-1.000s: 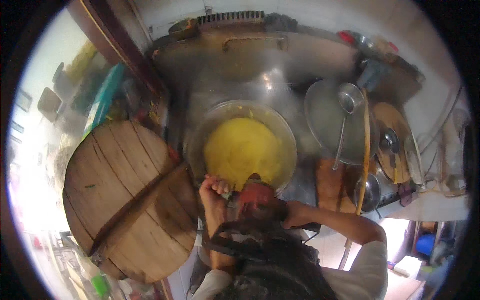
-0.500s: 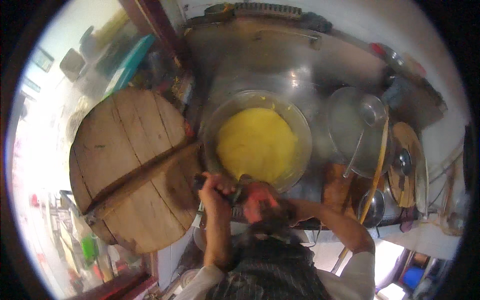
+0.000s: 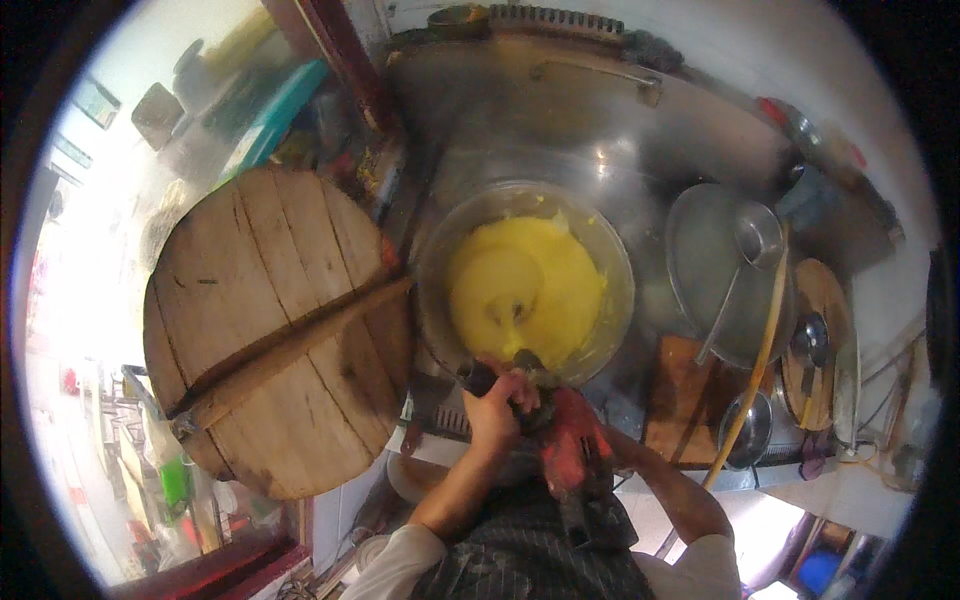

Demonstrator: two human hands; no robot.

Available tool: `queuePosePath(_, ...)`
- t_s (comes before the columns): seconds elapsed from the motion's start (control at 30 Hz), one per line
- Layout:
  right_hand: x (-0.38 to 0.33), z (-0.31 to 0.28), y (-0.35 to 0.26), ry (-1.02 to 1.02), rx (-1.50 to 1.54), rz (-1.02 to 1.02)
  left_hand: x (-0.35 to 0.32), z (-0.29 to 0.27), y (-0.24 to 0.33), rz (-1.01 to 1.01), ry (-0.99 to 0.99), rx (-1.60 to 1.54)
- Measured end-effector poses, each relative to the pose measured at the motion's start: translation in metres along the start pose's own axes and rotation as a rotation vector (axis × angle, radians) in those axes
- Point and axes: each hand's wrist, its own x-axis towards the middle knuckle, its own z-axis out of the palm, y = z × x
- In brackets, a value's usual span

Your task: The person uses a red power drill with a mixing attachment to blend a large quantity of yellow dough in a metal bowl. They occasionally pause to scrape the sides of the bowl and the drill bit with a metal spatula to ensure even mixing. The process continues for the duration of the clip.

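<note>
A large metal pot [image 3: 625, 300] holds a thick, smooth yellow mixture [image 3: 570, 265]. A swirl with a small dark hollow shows in it, left of the middle. At the pot's near rim is a red and black power drill [image 3: 575, 440], its dark nose toward the pot. My left hand [image 3: 498, 405] is closed round the drill's dark side handle. My right hand [image 3: 612, 448] is at the drill's red body, its fingers mostly hidden behind the tool. What the drill drives inside the mixture cannot be made out.
A big round wooden lid [image 3: 250, 250] with a crossbar lies left of the pot. To the right are a clouded basin [image 3: 690, 270] with a metal ladle [image 3: 758, 238], a long pale stick [image 3: 765, 345], a brown board [image 3: 672, 385] and a small metal bowl [image 3: 747, 430].
My left hand and the drill's front have moved right along the pot's near side. More of the drill's red body shows. The mixture's surface now has a clear swirl. The view has shifted slightly.
</note>
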Motion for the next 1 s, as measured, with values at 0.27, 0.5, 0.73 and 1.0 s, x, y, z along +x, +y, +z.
queuePosePath(0.27, -0.004, -0.029, -0.062, -0.091, 0.131, 0.254, 0.006, -0.003, 0.01, -0.042, 0.035, -0.138)
queuePosePath(0.5, 0.028, -0.07, -0.124, -0.277, 0.039, 0.156, 0.016, -0.012, 0.04, 0.016, 0.159, -0.171)
queuePosePath(0.73, 0.084, -0.072, -0.121, -0.171, 0.085, 0.157, 0.059, -0.012, 0.052, 0.094, 0.112, -0.086)
queuePosePath(1.0, 0.118, -0.081, -0.098, 0.075, 0.239, 0.116, 0.142, -0.033, 0.039, 0.017, -0.017, -0.13)
